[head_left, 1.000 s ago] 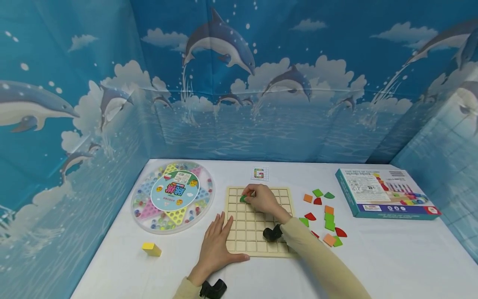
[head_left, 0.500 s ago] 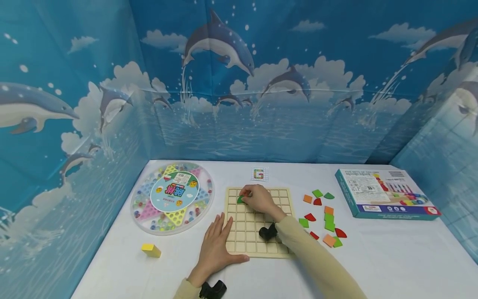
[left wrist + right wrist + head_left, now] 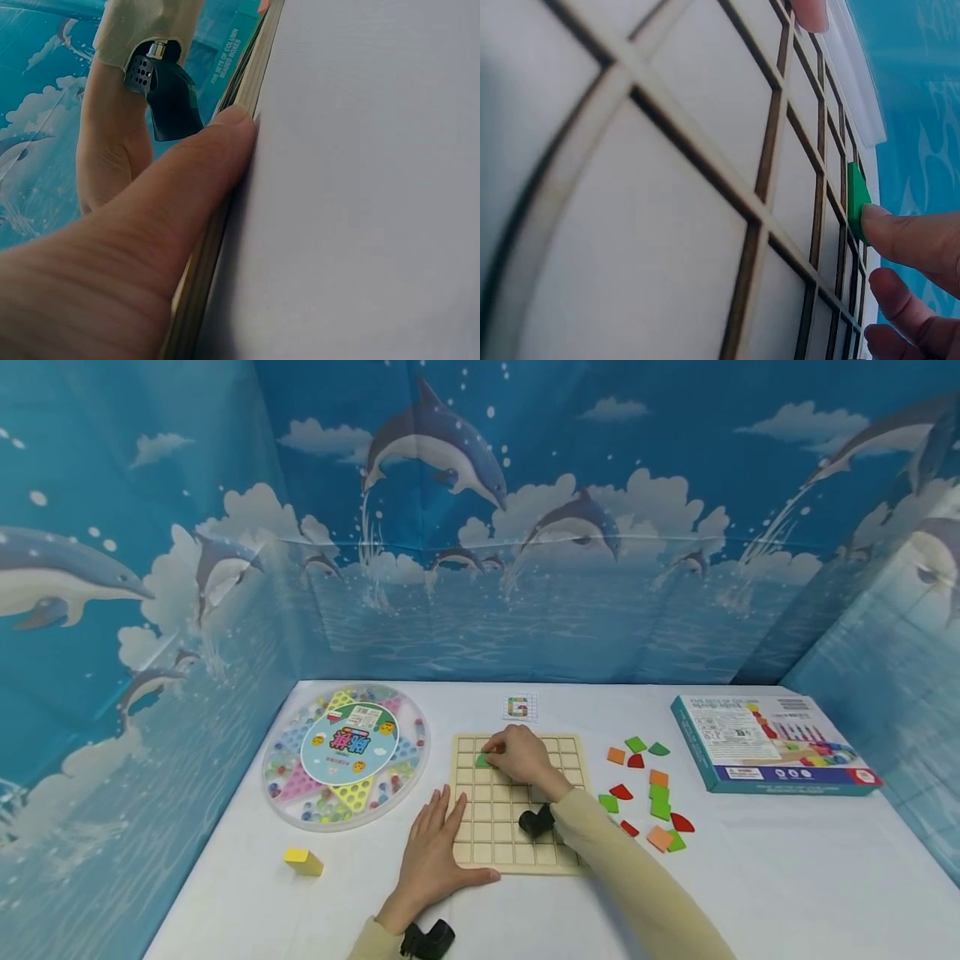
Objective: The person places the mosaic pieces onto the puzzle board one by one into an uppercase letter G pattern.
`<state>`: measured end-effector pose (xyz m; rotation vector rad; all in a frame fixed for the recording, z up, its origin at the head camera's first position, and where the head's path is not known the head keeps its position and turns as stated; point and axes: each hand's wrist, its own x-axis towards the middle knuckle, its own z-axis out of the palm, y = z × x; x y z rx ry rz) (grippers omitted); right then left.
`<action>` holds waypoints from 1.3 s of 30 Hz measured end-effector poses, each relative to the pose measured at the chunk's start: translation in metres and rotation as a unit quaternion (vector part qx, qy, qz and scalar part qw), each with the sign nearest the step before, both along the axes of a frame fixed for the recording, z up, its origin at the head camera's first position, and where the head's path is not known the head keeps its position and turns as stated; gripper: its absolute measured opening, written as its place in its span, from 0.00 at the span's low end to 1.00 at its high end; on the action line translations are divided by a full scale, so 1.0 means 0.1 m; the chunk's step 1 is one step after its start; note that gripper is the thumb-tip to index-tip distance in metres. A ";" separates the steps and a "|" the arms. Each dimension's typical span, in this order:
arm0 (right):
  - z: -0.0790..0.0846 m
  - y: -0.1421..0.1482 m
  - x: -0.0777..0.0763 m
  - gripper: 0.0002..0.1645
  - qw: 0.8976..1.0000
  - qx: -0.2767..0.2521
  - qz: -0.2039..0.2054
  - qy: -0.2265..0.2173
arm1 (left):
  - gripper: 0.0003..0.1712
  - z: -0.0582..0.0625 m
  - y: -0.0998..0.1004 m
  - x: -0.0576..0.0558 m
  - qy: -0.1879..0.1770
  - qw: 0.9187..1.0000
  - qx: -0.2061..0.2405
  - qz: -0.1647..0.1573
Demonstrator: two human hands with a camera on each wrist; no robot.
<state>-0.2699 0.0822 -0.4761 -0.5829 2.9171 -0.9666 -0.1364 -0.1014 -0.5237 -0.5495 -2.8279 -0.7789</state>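
Observation:
A beige gridded wooden board (image 3: 517, 852) lies flat on the white table. My right hand (image 3: 522, 755) is over its upper left part, with thumb and fingertips on a small green tile (image 3: 482, 762). In the right wrist view a fingertip (image 3: 877, 225) touches that green tile among the raised grid lines; part of the tile is covered. At the board's lower left corner rests my left hand (image 3: 433, 852), its fingers straight along the left side. Its thumb (image 3: 199, 169) lies against the board's front edge (image 3: 193, 300) in the left wrist view.
Loose red, orange and green tiles (image 3: 660, 810) lie right of the board. Behind it is a small pattern card (image 3: 520, 707). A round marble game (image 3: 348, 743) and a yellow block (image 3: 303, 862) are on the left. A flat game box (image 3: 772, 745) lies far right.
My right hand has shifted slightly left with the green tile, which now shows lighter on the board's upper left. The left hand has stayed in place.

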 end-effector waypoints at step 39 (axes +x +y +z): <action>0.25 1.79 0.07 0.19 0.988 0.036 -0.146 -0.046 | 0.68 -0.02 -0.01 0.00 -0.017 1.000 0.007 -0.001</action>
